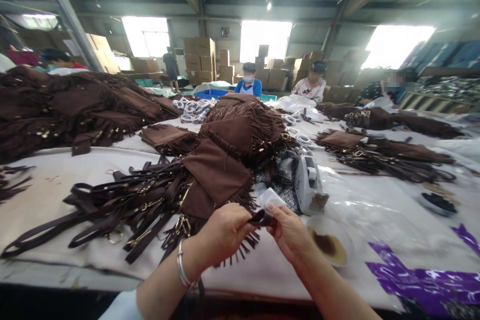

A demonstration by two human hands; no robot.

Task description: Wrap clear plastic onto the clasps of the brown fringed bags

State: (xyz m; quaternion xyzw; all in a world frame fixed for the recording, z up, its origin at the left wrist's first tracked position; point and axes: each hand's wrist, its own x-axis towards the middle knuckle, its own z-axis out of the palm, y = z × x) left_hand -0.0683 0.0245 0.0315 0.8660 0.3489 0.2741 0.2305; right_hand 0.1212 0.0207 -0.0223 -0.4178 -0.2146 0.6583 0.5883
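Observation:
My left hand (227,230) is closed on a dark brown strap (261,218), with the fingers curled under. My right hand (285,228) pinches the same strap from the other side, and a loop of it shows between the two hands. A small white piece of sheet (272,197) sticks up at my right fingertips; whether it is paper or plastic I cannot tell. Just beyond lies a brown fringed bag (217,177) with its flap up, and its fringe hangs below my left hand. Brown straps with gold clasps (144,207) spread to the left.
A grey tape dispenser (309,185) stands beyond my right hand, near a round dish (330,245) with brown stuff. Purple printed plastic (431,280) lies at the right. Piled fringed bags (86,105) fill the left. Several people sit across the table (93,170).

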